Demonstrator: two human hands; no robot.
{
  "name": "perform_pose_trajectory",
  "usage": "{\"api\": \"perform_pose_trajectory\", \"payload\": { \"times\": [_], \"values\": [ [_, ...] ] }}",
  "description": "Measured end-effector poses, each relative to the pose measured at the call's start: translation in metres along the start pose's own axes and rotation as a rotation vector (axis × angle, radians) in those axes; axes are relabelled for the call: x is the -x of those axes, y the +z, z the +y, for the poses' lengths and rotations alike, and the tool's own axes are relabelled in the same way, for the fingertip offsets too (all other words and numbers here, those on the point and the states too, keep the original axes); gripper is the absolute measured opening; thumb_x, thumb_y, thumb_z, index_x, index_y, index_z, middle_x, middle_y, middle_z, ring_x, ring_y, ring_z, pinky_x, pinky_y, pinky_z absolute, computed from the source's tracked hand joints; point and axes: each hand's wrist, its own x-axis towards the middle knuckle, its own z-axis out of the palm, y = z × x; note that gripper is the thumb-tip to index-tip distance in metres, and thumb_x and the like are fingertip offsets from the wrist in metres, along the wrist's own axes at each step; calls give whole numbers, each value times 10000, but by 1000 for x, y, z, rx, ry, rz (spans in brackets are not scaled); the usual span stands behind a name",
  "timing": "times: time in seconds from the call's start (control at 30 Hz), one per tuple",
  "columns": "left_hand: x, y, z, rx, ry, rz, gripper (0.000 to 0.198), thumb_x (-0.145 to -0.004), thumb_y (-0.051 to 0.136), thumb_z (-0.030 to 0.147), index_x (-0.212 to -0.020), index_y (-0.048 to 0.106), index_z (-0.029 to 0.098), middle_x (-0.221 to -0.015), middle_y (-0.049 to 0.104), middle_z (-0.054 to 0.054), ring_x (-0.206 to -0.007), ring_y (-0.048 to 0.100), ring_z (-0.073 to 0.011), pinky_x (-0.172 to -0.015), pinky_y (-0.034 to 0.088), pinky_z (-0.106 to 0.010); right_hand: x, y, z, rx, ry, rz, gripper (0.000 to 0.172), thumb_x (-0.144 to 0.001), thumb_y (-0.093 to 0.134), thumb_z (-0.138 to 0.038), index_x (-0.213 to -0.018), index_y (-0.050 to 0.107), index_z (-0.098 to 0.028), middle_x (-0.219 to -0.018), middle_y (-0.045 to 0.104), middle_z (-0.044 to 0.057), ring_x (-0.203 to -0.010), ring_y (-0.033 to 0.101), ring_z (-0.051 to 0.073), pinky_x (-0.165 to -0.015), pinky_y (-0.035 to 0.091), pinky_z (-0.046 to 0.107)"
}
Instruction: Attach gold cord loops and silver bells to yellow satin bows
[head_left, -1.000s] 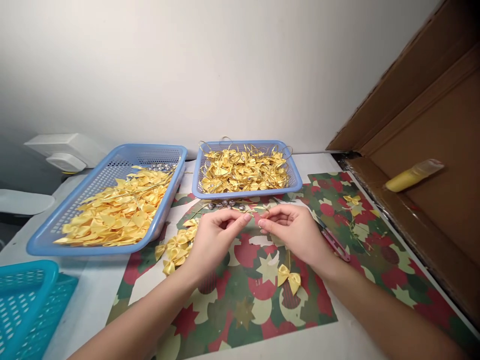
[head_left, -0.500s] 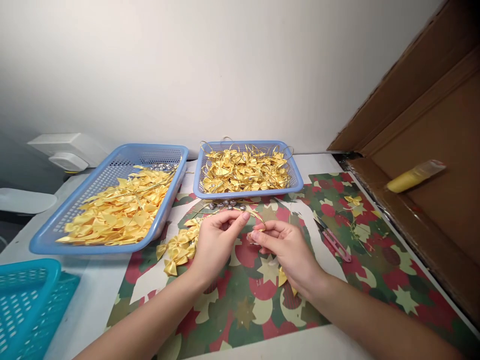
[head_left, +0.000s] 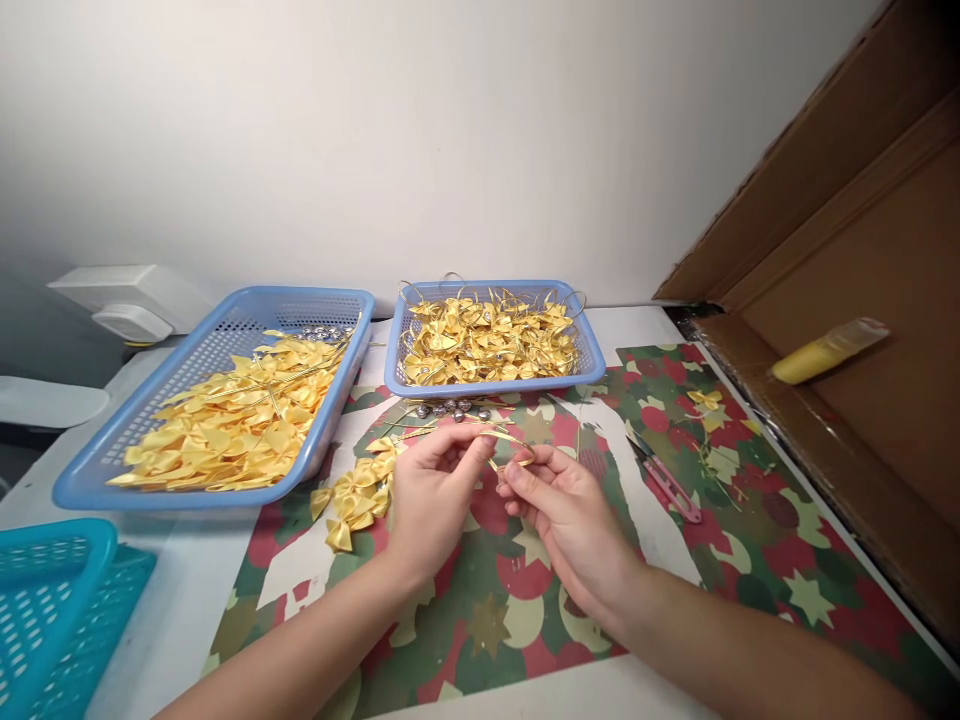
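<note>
Left hand [head_left: 433, 492] and right hand [head_left: 559, 505] pinch gold cord [head_left: 513, 439], the dangling bow now out of sight.

Texts, labels, brands, numbers, signs: none legible.
</note>
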Motion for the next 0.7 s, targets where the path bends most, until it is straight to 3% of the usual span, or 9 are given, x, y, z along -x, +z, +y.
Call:
{"api": "perform_pose_trajectory", "payload": {
  "times": [0.17, 0.33, 0.7],
  "values": [
    [3, -1, 0, -91, 98, 20, 84, -814, 683, 247, -813, 759, 212, -802, 750, -12, -732, 672, -141, -656, 532, -218, 1, 4, 1, -42, 62, -2, 382, -571, 895, -339, -762, 613, -167, -681, 629, -16, -615, 556, 82, -628, 468, 224],
    [6, -1, 2, -117, 157, 31, 82, -818, 682, 239, -806, 759, 217, -789, 748, -9, -739, 676, -143, -662, 539, -219, 1, 7, 3, -56, 77, 6, 389, -533, 903, -350, -722, 616, -166, -656, 596, -22, -599, 516, 80, -605, 442, 223],
    [9, 1, 6, -33, 80, 7, 88, -818, 689, 266, -805, 756, 211, -752, 742, -6, -671, 669, -124, -605, 541, -192, 0, 3, 8, -131, 71, -50, 319, -575, 884, -322, -705, 632, -175, -690, 604, -23, -641, 547, 82, -667, 477, 228]
  ]
}}
